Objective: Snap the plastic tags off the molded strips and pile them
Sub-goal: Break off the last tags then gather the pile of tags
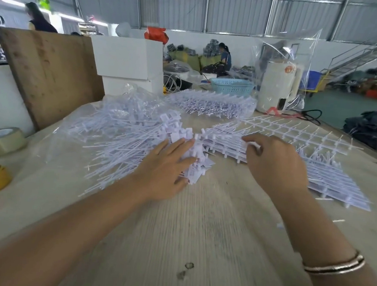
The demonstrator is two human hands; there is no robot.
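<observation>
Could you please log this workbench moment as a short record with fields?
surface: pale wooden table
left hand: fingers straight, resting on the loose heap of white plastic tags
right hand: fingers curled, pinching the stack of white molded strips
spare stock: bagged bundle of white strips at the back
bare frame: emptied white lattice strip to the right
behind: light blue perforated basket
left edge: beige tape roll
</observation>
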